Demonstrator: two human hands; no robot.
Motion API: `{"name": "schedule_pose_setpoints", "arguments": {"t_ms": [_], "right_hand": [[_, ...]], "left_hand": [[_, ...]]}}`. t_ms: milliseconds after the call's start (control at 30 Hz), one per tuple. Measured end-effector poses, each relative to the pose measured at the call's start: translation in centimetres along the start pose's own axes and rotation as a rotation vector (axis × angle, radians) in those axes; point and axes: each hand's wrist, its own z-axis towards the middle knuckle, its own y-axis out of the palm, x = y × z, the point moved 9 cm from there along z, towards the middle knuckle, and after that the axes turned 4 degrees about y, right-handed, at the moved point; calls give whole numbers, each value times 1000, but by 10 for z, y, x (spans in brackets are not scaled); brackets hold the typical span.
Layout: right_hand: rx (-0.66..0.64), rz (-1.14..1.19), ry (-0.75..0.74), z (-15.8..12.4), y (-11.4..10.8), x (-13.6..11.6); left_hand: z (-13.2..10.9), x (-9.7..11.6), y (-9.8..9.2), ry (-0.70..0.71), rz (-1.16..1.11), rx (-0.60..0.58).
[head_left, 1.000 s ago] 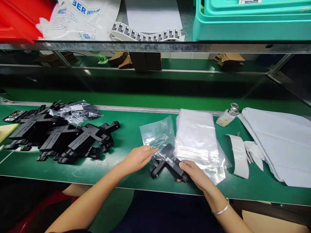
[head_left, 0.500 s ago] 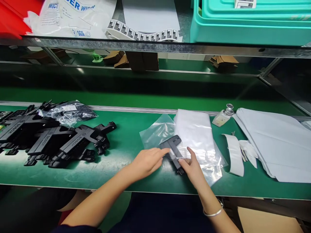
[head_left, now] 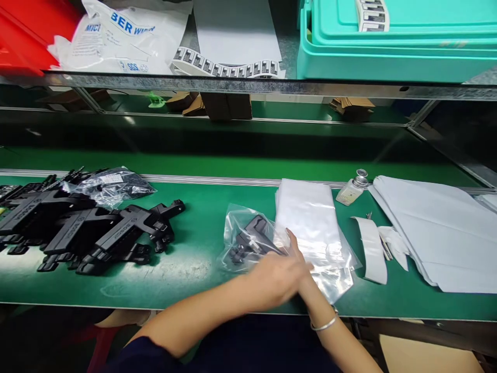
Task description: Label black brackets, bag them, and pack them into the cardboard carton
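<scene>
Nearest the lens, the left hand [head_left: 277,280] is seen laid across the right hand [head_left: 297,254] above the front edge of the green bench [head_left: 186,269]. The left hand is blurred, and whether anything is gripped by it cannot be told. The right hand is largely covered by it. Only straight fingers [head_left: 290,239] are shown, at the edge of a clear bag [head_left: 235,225], and their hold cannot be told either. A bracelet [head_left: 324,324] is worn on the right wrist.

A black plastic part [head_left: 250,241] is enclosed in that bag, flat on the bench at eleven o'clock of the hands and just beside the fingertips. A stack of clear bags [head_left: 306,212] is spread at one o'clock, overlapped by the bagged part. A heap of black parts [head_left: 85,228] is piled at nine o'clock, well apart, with a bagged bundle [head_left: 111,184] behind it. At three o'clock a white strip [head_left: 370,248] and a pile of white sheets [head_left: 438,228] are laid, with a small bottle [head_left: 351,189] between the sheets and the bags.

Farther off, at twelve o'clock, a shelf is loaded with a red bin [head_left: 23,31], a printed white bag [head_left: 124,36], a label strip [head_left: 225,67] and a teal crate [head_left: 388,52].
</scene>
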Motion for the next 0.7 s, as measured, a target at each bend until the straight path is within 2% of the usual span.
{"name": "schedule_pose_setpoints", "arguments": {"t_ms": [67,100,167,233,300,333,400,467,500,567,600,700], "right_hand": [[-10,-15,-26,2,-1,-8],[-5,-22,-36,2,-5,-12],[13,-78,-34,4,-15,-15],[33,-193,-17,2,-24,-16],[44,-358,-33,-4,-23,-22],[41,-436,-60,-10,-19,-28],[16,-530,-150,-23,-5,-45],[-23,-506,-248,-35,6,-62],[-43,-443,-298,-40,8,-70],[-39,-243,-351,-42,-4,-78],[8,-117,-352,-39,-18,-78],[188,231,-328,-29,-66,-64]], "left_hand": [[5,27,23,136,-48,-108],[3,34,30,169,-89,-165],[-5,34,24,187,-177,-214],[-12,15,-5,146,-176,-151],[-15,-19,-37,-3,-19,-105],[-17,-35,-48,-82,65,-140],[-20,-59,-55,-187,140,-297],[-27,-66,-51,-224,58,-448],[-31,-67,-49,-249,-14,-480],[-45,-72,-47,-347,-163,-457],[-53,-76,-46,-414,-230,-407],[-84,-96,-43,-632,-400,-139]]}}
